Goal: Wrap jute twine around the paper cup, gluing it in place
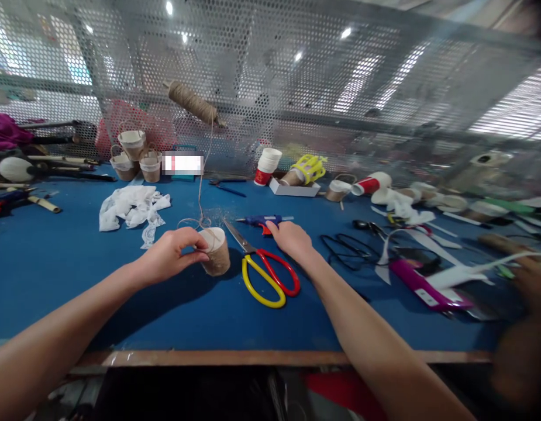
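Observation:
My left hand pinches the left side of a small paper cup, wrapped outside in brown twine and white inside. Loose twine loops over the cup's mouth and runs up to a spool of twine hung on the mesh. A blue hot glue gun with a red trigger lies on its side, nozzle toward the left; my right hand is closed around its handle, fingers partly hidden. Between my hands lie large scissors with one yellow and one red handle loop, blades slightly apart.
White lace is heaped at left, before several finished little baskets. Pliers, stacked paper cups and a white box stand toward the mesh. Black cable and a purple device lie right, near another person's blurred hand.

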Tool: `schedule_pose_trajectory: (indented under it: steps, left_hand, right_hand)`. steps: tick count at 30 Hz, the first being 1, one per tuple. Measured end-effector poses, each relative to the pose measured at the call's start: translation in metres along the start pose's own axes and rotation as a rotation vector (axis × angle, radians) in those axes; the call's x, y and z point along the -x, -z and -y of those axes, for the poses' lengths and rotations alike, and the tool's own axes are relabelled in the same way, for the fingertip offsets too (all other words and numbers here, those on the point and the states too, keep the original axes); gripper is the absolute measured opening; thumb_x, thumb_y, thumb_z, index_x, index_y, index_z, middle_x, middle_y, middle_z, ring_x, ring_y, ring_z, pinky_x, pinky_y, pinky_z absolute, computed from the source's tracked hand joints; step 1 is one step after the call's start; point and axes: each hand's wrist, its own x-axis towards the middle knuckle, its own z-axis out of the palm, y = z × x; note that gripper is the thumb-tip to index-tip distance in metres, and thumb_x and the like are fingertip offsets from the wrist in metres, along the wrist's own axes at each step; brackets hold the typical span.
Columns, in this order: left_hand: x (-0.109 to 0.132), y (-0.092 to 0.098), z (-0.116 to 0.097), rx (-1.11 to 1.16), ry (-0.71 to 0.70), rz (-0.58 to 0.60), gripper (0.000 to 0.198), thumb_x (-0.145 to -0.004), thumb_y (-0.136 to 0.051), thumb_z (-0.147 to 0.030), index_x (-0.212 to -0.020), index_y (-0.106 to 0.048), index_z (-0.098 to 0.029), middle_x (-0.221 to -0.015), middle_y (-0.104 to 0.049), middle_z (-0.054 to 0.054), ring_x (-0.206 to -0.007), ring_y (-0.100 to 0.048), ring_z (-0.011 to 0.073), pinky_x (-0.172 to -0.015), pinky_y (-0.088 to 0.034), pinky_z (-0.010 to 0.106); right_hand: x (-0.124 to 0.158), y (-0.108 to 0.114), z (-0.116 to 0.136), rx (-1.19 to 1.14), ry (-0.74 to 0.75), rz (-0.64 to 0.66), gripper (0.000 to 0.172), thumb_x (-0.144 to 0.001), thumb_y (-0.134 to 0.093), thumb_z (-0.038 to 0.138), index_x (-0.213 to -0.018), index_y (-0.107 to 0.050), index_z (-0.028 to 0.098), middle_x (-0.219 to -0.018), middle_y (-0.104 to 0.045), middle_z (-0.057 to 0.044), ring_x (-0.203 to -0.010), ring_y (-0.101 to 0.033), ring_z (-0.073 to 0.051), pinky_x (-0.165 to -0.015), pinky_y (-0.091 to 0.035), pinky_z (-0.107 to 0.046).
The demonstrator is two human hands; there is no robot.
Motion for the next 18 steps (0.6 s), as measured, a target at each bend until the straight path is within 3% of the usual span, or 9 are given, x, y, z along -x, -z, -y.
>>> schedule_pose_trajectory:
  steps: [3, 5, 6, 8, 9, 11, 13, 15, 18]
  left_hand:
    - [0.001, 0.0, -0.002, -0.039, -0.071, -0.001, 0.007, -0.079, -0.055, -0.021, -0.077, -0.058, -0.015, -0.077, -0.063, 0.005, -0.075, -0.058, 0.015, -0.069, -0.046, 0.027]
    - [0.001, 0.0, -0.004, -0.055, -0.103, 0.009, 0.006, -0.079, -0.055, -0.019, -0.077, -0.058, -0.015, -0.076, -0.063, 0.005, -0.074, -0.058, 0.015, -0.069, -0.046, 0.026]
    - [0.001, 0.0, -0.005, -0.063, -0.11, 0.014, 0.006, -0.079, -0.055, -0.019, -0.076, -0.058, -0.015, -0.075, -0.062, 0.005, -0.073, -0.058, 0.0147, -0.068, -0.045, 0.026]
    - [0.001, 0.0, -0.007, -0.074, -0.119, 0.018, 0.006, -0.08, -0.055, -0.019, -0.075, -0.057, -0.015, -0.074, -0.062, 0.005, -0.07, -0.057, 0.0144, -0.065, -0.045, 0.025]
    - [0.001, 0.001, -0.008, -0.074, -0.126, 0.015, 0.007, -0.08, -0.054, -0.019, -0.075, -0.057, -0.015, -0.073, -0.062, 0.005, -0.069, -0.057, 0.0144, -0.064, -0.045, 0.025]
    - [0.001, 0.001, -0.008, -0.064, -0.143, 0.009, 0.008, -0.08, -0.054, -0.019, -0.075, -0.056, -0.015, -0.074, -0.062, 0.005, -0.07, -0.058, 0.015, -0.065, -0.045, 0.025]
    - [0.001, 0.001, -0.007, -0.046, -0.157, 0.011, 0.007, -0.08, -0.055, -0.019, -0.075, -0.057, -0.015, -0.075, -0.063, 0.006, -0.074, -0.059, 0.0161, -0.068, -0.045, 0.026]
    - [0.001, 0.001, -0.005, -0.018, -0.14, 0.028, 0.006, -0.079, -0.055, -0.019, -0.075, -0.057, -0.014, -0.075, -0.063, 0.006, -0.074, -0.059, 0.0164, -0.068, -0.045, 0.027]
    - [0.0, 0.004, -0.005, 0.068, -0.049, 0.044, 0.007, -0.078, -0.057, -0.02, -0.075, -0.057, -0.014, -0.074, -0.063, 0.005, -0.071, -0.058, 0.0145, -0.067, -0.045, 0.026]
  right_hand:
    - [0.014, 0.009, 0.013, 0.055, 0.132, -0.064, 0.023, -0.082, -0.051, 0.027, -0.076, -0.066, 0.011, -0.096, -0.06, -0.022, -0.106, -0.051, -0.036, -0.087, -0.037, -0.05]
    - [0.027, 0.017, 0.028, 0.036, 0.305, -0.025, 0.021, -0.082, -0.05, 0.025, -0.094, -0.066, 0.016, -0.108, -0.058, -0.014, -0.111, -0.048, -0.027, -0.095, -0.034, -0.042]
    - [0.034, 0.02, 0.037, 0.011, 0.435, 0.025, 0.023, -0.084, -0.048, 0.024, -0.101, -0.064, 0.021, -0.112, -0.057, -0.009, -0.111, -0.049, -0.021, -0.097, -0.034, -0.036]
    - [0.046, 0.024, 0.056, -0.068, 0.849, 0.173, 0.032, -0.087, -0.038, 0.018, -0.111, -0.059, 0.018, -0.122, -0.05, -0.01, -0.115, -0.045, -0.018, -0.099, -0.032, -0.035]
    - [0.049, 0.024, 0.065, -0.068, 0.952, 0.214, 0.033, -0.088, -0.035, 0.018, -0.111, -0.059, 0.017, -0.126, -0.047, -0.01, -0.118, -0.041, -0.018, -0.101, -0.03, -0.036]
    - [0.052, 0.02, 0.079, -0.029, 1.012, 0.288, 0.034, -0.091, -0.032, 0.025, -0.109, -0.06, 0.017, -0.131, -0.042, -0.012, -0.123, -0.034, -0.023, -0.101, -0.026, -0.044]
    - [0.049, 0.013, 0.087, 0.018, 0.975, 0.366, 0.038, -0.092, -0.032, 0.035, -0.102, -0.064, 0.017, -0.134, -0.039, -0.012, -0.125, -0.03, -0.027, -0.1, -0.024, -0.051]
    - [0.044, 0.009, 0.089, 0.008, 0.959, 0.416, 0.04, -0.091, -0.033, 0.04, -0.09, -0.066, 0.017, -0.133, -0.04, -0.012, -0.124, -0.032, -0.027, -0.1, -0.025, -0.049]
    - [0.038, 0.011, 0.084, -0.098, 0.996, 0.414, 0.03, -0.089, -0.041, 0.035, -0.074, -0.06, 0.016, -0.127, -0.045, -0.012, -0.117, -0.04, -0.021, -0.098, -0.031, -0.04]
